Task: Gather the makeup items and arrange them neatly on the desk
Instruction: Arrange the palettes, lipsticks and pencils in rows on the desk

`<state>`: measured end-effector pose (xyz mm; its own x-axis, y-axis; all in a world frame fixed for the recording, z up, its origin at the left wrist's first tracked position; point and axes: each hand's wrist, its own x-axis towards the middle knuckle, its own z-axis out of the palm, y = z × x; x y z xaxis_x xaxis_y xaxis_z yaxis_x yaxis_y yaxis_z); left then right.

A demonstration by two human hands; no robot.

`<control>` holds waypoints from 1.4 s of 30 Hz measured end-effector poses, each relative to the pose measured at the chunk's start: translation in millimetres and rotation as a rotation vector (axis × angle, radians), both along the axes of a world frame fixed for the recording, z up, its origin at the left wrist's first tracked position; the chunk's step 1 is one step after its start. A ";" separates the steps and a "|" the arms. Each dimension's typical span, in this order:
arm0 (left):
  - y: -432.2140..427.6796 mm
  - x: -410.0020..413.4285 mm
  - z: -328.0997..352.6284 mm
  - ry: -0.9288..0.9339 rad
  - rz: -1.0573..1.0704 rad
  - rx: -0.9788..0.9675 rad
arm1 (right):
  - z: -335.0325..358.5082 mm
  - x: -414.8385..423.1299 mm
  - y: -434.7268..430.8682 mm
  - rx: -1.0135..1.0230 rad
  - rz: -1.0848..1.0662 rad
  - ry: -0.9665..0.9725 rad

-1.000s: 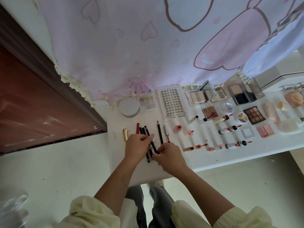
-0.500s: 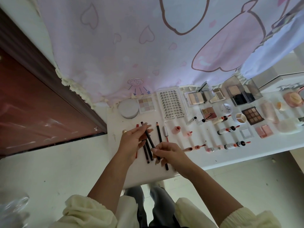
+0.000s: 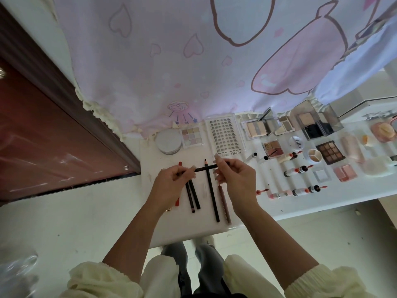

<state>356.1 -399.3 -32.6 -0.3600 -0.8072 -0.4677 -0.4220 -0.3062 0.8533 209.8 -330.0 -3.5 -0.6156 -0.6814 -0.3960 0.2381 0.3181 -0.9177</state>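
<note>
Above the white desk [image 3: 322,203] I hold a thin black pencil [image 3: 205,168] sideways. My left hand [image 3: 169,183] pinches its left end and my right hand [image 3: 235,179] pinches its right end. Under the hands lie a red pencil [image 3: 177,200], two short dark pencils [image 3: 193,196], a long black pencil [image 3: 211,194] and a brown pencil [image 3: 224,203], all roughly parallel. Further right stand rows of lip tints [image 3: 300,191], and palettes such as the brown eyeshadow palette [image 3: 329,152].
At the desk's back are a round white compact [image 3: 168,140], a pastel palette [image 3: 192,137], a lash tray [image 3: 225,138] and clear acrylic boxes [image 3: 315,121]. A pink curtain [image 3: 193,61] hangs behind. A dark red door [image 3: 43,134] is at left. My legs are below the desk edge.
Both hands have lifted from the row of pencils, raising one black pencil off the desk and turning it sideways between them. The view has shifted slightly.
</note>
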 end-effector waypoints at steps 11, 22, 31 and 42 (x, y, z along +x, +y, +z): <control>18.0 -17.8 9.2 -0.051 -0.284 -0.266 | 0.2 1.3 -6.2 0.088 0.170 0.139; 16.3 -15.6 5.2 -0.080 -0.281 -0.238 | 2.1 -0.6 -7.7 0.068 0.261 0.125; 15.5 -14.5 5.0 0.041 -0.275 0.041 | -2.2 -6.4 -8.6 0.084 0.254 0.021; 12.4 -1.4 9.7 0.142 -0.242 0.132 | 1.8 -18.7 -14.6 0.064 0.114 -0.058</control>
